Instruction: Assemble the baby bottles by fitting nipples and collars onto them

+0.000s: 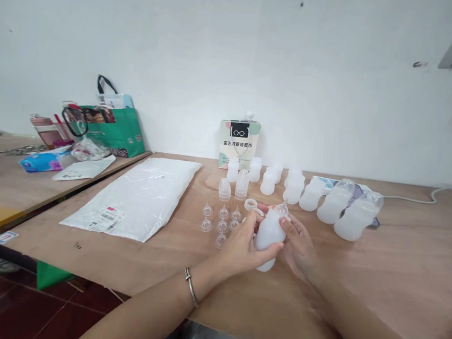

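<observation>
Your left hand [244,246] and right hand [300,246] held one bottle [270,231]. Your left arm [148,314] crossed the table edge [88,274] (open room lay to the right).

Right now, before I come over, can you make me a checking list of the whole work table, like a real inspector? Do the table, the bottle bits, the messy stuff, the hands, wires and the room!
Surface: brown wooden table.
Job's things: one frosted bottle in hand, a clear teat at its top; loose clear teats, pale rings and other frosted bottles on the table; the two rightmost wear clear domes.
Clutter: white parcel, paper bag, green bag.
Hands: left hand and right hand both hold that one bottle.
Cables: white cable at the back right.
Surroundings: pale wall, red floor.
</observation>
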A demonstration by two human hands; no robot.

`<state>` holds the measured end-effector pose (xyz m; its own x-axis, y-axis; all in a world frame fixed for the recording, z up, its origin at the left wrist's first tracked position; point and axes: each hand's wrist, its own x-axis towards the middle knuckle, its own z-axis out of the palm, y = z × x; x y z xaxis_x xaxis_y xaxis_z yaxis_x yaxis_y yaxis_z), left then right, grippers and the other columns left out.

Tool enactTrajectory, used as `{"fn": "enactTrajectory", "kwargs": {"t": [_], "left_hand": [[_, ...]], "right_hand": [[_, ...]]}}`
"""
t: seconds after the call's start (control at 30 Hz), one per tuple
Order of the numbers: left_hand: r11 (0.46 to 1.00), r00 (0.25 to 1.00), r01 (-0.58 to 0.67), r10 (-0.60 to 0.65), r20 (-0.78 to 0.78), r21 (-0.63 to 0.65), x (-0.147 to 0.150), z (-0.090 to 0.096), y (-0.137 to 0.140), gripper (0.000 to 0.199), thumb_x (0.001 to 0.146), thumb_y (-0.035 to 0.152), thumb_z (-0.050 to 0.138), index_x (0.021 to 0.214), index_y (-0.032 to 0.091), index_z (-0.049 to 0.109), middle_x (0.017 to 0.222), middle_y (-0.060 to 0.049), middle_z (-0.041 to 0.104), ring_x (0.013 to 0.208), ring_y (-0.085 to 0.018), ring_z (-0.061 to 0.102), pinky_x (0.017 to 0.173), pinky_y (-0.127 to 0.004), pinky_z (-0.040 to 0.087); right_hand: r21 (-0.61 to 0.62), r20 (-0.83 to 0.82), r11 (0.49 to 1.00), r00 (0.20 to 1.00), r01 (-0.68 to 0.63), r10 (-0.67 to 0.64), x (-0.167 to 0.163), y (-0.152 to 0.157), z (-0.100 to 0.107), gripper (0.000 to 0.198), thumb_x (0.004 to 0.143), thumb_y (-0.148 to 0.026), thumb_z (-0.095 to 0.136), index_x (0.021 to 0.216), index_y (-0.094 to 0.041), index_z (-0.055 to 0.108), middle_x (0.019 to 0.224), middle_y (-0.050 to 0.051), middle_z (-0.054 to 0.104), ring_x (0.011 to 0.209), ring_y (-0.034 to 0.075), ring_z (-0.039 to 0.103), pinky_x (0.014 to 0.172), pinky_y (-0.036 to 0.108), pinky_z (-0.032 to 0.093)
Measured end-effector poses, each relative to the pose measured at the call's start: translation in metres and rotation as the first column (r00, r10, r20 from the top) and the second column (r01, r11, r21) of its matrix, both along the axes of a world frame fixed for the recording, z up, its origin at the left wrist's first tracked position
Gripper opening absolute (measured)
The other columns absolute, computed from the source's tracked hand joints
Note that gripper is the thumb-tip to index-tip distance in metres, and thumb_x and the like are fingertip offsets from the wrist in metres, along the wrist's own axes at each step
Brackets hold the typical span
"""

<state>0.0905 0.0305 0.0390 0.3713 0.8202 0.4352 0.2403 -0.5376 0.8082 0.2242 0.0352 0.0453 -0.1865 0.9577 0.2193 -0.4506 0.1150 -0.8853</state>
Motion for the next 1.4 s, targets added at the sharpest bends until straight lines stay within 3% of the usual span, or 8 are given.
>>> {"fn": "enactTrajectory", "kwargs": {"t": [0.27, 0.4, 0.53, 0.7, 1.0, 1.13, 1.27, 1.4], "left_hand": [[0.99, 0.999, -0.04, 0.043, -0.02, 0.138, -0.002, 0.016, -0.009, 0.031, 0.075, 0.038, 0.06, 0.094, 0.02, 0.044, 0.105, -0.006, 0.05, 0.095, -0.018, 0.053, 0.075, -0.03, 0.046], [0.91, 0.959, -0.285, 0.274, 0.08, 0.3, -0.024, 0.034, 0.014, 0.018, 0.082, 0.034, 0.051, 0.09, 0.019, 0.053, 0.099, -0.006, 0.053, 0.096, -0.018, 0.052, 0.085, -0.034, 0.042], [0.833, 0.853, -0.506, 0.522, -0.015, 0.226, -0.052, 0.042, 0.068, 0.023, 0.085, 0.031, 0.044, 0.103, 0.019, 0.052, 0.111, -0.006, 0.056, 0.104, -0.018, 0.05, 0.088, -0.031, 0.039], [0.836, 0.797, -0.537, 0.546, -0.259, 0.11, -0.071, 0.028, 0.125, 0.036, 0.076, 0.027, 0.055, 0.108, 0.012, 0.053, 0.115, -0.013, 0.057, 0.109, -0.024, 0.051, 0.092, -0.034, 0.037], [0.8, 0.799, -0.585, 0.597, -0.072, 0.134, -0.069, 0.028, 0.125, 0.028, 0.08, 0.03, 0.053, 0.103, 0.014, 0.054, 0.106, -0.012, 0.06, 0.099, -0.02, 0.055, 0.088, -0.033, 0.041], [0.91, 0.892, -0.399, 0.358, 0.277, 0.109, -0.056, 0.051, 0.086, 0.032, 0.085, 0.039, 0.046, 0.109, 0.017, 0.049, 0.104, -0.008, 0.06, 0.097, -0.017, 0.056, 0.085, -0.03, 0.043], [0.996, 0.966, -0.064, 0.046, 0.254, 0.063, -0.037, 0.054, 0.047, 0.034, 0.084, 0.038, 0.05, 0.113, 0.021, 0.046, 0.088, -0.003, 0.06, 0.084, -0.014, 0.057, 0.076, -0.027, 0.046], [0.995, 0.979, 0.045, -0.061, 0.193, 0.09, -0.028, 0.039, 0.036, 0.028, 0.084, 0.036, 0.05, 0.107, 0.02, 0.05, 0.089, -0.003, 0.058, 0.08, -0.013, 0.056, 0.073, -0.026, 0.046]], "right_hand": [[-0.113, -0.042, 0.994, 0.999, -0.008, 0.003, -0.009, -0.004, -0.009, 0.043, 0.075, -0.052, 0.056, 0.106, -0.023, 0.057, 0.108, 0.008, 0.065, 0.102, 0.026, 0.058, 0.085, 0.04, 0.047], [-0.139, -0.045, 0.989, 0.998, 0.045, -0.052, -0.004, 0.0, -0.008, 0.035, 0.077, -0.048, 0.057, 0.101, -0.022, 0.056, 0.091, 0.007, 0.067, 0.083, 0.022, 0.063, 0.072, 0.036, 0.049], [-0.178, 0.055, 0.983, 0.997, -0.044, 0.055, -0.003, -0.002, -0.005, 0.028, 0.078, -0.044, 0.058, 0.093, -0.021, 0.052, 0.073, 0.001, 0.063, 0.06, 0.015, 0.06, 0.056, 0.029, 0.046], [-0.218, 0.096, 0.968, 0.984, -0.123, 0.147, -0.004, -0.003, -0.006, 0.03, 0.076, -0.045, 0.058, 0.091, -0.021, 0.047, 0.068, -0.001, 0.061, 0.055, 0.013, 0.057, 0.051, 0.026, 0.043], [-0.226, 0.231, 0.972, 0.967, -0.055, 0.109, 0.0, -0.005, -0.006, 0.034, 0.074, -0.047, 0.059, 0.091, -0.022, 0.046, 0.064, -0.003, 0.059, 0.051, 0.012, 0.054, 0.047, 0.024, 0.041], [-0.219, 0.314, 0.974, 0.942, -0.053, 0.122, -0.001, -0.006, -0.004, 0.038, 0.072, -0.046, 0.062, 0.096, -0.022, 0.045, 0.062, -0.004, 0.058, 0.053, 0.011, 0.054, 0.05, 0.024, 0.043], [-0.186, 0.394, 0.982, 0.913, -0.035, 0.107, -0.003, -0.008, -0.001, 0.041, 0.067, -0.042, 0.068, 0.096, -0.022, 0.047, 0.065, -0.004, 0.059, 0.053, 0.011, 0.055, 0.05, 0.024, 0.044], [-0.176, 0.43, 0.984, 0.898, -0.018, 0.093, -0.003, -0.008, 0.0, 0.042, 0.064, -0.041, 0.07, 0.095, -0.022, 0.049, 0.062, -0.005, 0.058, 0.051, 0.012, 0.055, 0.049, 0.025, 0.044]]}}
